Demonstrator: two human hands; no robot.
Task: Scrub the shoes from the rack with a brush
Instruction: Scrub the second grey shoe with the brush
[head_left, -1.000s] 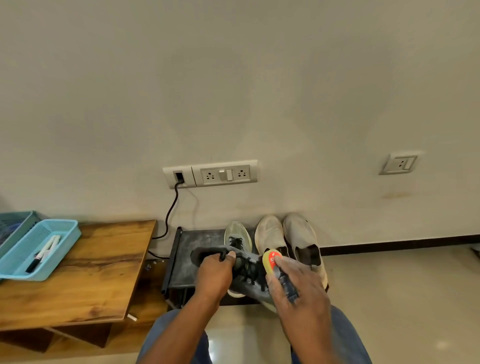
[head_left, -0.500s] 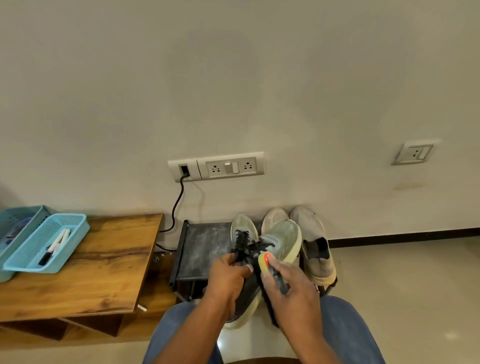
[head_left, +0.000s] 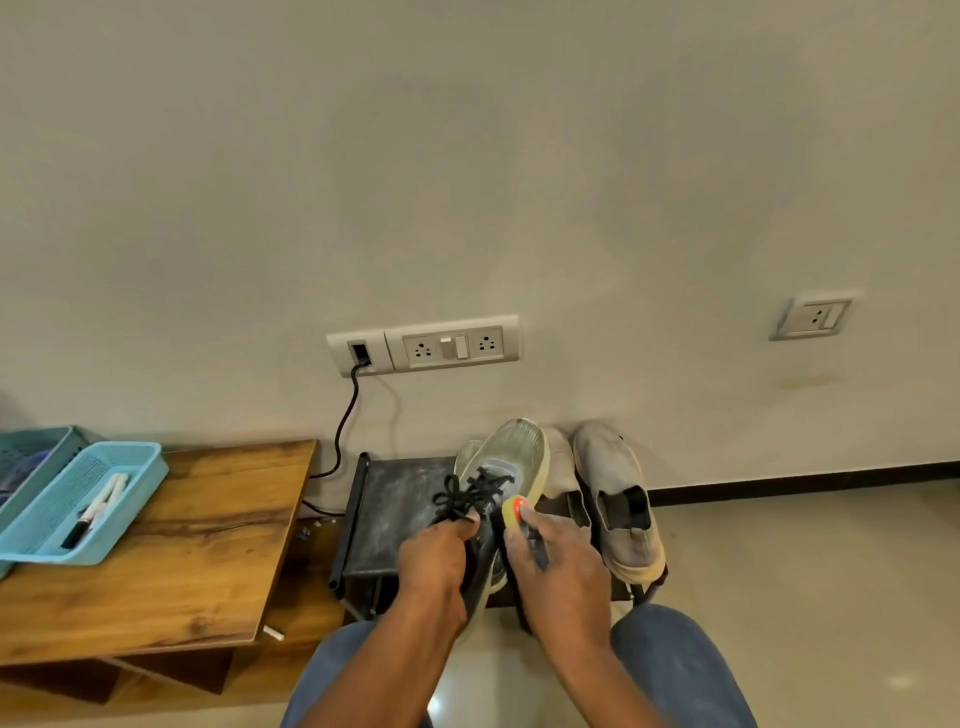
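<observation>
Laced grey shoe (head_left: 511, 467) held above the rack's (head_left: 395, 499) front edge, long axis toe-up toward the wall, left hand (head_left: 436, 558) gripping its heel side, right hand (head_left: 558, 566) curled round the brush (head_left: 517, 512) against its side

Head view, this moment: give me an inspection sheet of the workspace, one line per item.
Surface: dusty dark metal shoe rack against the wall.
Job's things: grey lace-up sneaker with pale sole held tilted above the rack; yellow-and-orange-tipped brush at its side; beige slip-on shoe on the rack.
Clutter: light blue plastic basket holding markers on wooden bench.
Grippers: left hand grips the sneaker; right hand grips the brush.
Cables: black cable plugged into white wall socket panel.
Surroundings: beige wall, tiled floor.
</observation>
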